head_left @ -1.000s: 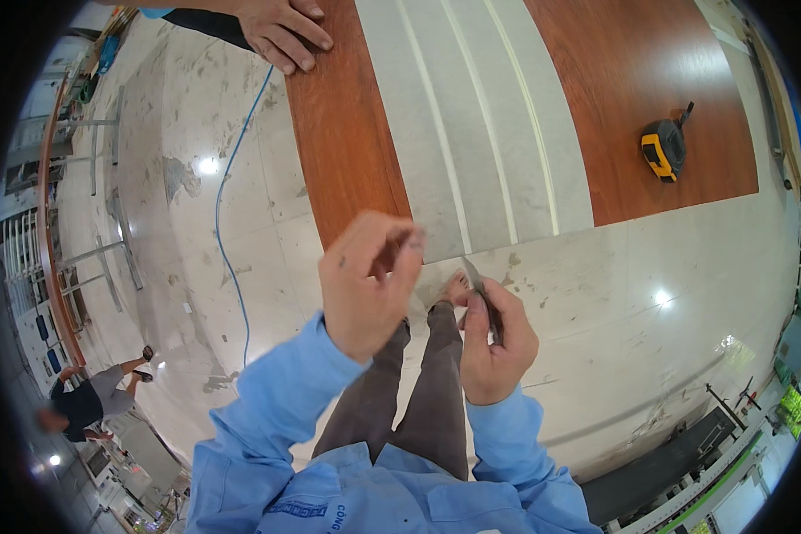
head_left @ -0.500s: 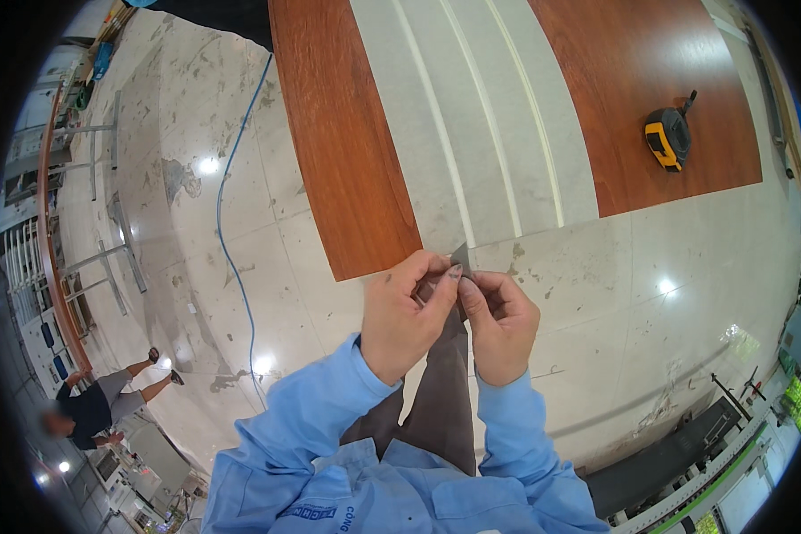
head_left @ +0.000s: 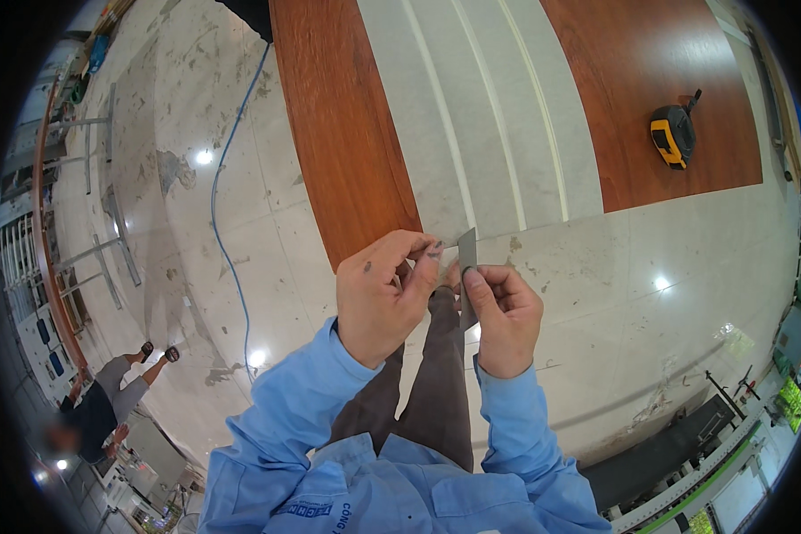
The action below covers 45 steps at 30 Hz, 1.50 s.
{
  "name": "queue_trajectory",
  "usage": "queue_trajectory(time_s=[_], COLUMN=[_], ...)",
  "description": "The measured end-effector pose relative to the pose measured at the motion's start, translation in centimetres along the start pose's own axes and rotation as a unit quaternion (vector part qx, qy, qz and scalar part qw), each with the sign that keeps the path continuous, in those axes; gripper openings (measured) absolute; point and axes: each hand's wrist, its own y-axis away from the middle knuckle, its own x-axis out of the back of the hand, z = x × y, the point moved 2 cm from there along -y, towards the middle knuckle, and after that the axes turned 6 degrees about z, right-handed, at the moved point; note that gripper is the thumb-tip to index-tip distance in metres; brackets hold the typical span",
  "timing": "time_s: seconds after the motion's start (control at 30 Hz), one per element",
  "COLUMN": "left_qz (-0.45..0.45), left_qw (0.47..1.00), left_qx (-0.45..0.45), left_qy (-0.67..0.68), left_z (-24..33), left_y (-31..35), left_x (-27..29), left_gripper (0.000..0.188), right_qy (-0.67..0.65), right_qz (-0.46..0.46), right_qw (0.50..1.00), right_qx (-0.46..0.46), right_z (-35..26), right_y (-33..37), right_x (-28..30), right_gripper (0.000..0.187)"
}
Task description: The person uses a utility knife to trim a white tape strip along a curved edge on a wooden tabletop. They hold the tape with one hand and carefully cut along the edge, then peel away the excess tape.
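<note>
A thin, flat grey strip (head_left: 468, 251), blade-like, stands up between the thumb and fingers of my right hand (head_left: 505, 322). Just to its left, my left hand (head_left: 383, 289) has thumb and fingertips pinched together, with dark smudges on the skin. Whatever those fingertips hold, if anything, is too small to make out. Both hands are close to the near edge of a panel with a reddish-brown wood-grain board (head_left: 351, 133) at its left and a pale grey band (head_left: 427, 116) bearing three whitish lines.
On the right wood-grain part (head_left: 636, 80) lies a black and yellow tape measure (head_left: 673, 138). A blue hose (head_left: 220, 222) runs along the tiled floor. At the left are metal frames (head_left: 107, 258) and a person (head_left: 107, 396); a long machine (head_left: 667, 454) stands at lower right.
My left hand has moved left, away from the grey strip, which now shows more fully in my right hand. The person at the left has shifted slightly.
</note>
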Motion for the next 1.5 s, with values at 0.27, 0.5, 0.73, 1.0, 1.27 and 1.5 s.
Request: queue_trajectory(time_s=[0.27, 0.5, 0.73, 1.0, 1.27, 1.5], left_qz=[-0.027, -0.030, -0.024, -0.009, -0.069, -0.153], left_qw=[0.999, 0.999, 0.999, 0.983, 0.907, 0.824], left_qx=[0.001, 0.008, 0.001, -0.134, -0.346, -0.468], left_qy=[-0.019, -0.018, -0.025, -0.123, -0.231, -0.279], left_z=[0.1, 0.0, 0.5, 1.3, 1.4, 1.1], left_y=[0.1, 0.0, -0.1, -1.6, -5.3, -7.6], left_x=[0.2, 0.2, 0.2, 0.1, -0.8, -0.9], left_gripper=[0.016, 0.016, 0.012, 0.022, 0.027, 0.016], right_qy=[-0.017, -0.007, 0.019, 0.027, 0.017, 0.026], right_qz=[-0.007, 0.009, 0.022, 0.035, 0.035, 0.030], right_qw=[1.000, 1.000, 0.998, 0.995, 0.996, 0.996], right_qx=[-0.013, -0.006, 0.053, 0.092, 0.085, 0.081], right_z=[0.1, 0.3, 0.9, 1.6, 1.7, 1.7], right_y=[0.0, 0.0, 0.0, -0.2, -0.3, -0.3], right_x=[0.1, 0.1, 0.1, 0.0, 0.0, 0.1], right_gripper=[0.016, 0.017, 0.016, 0.016, 0.015, 0.015])
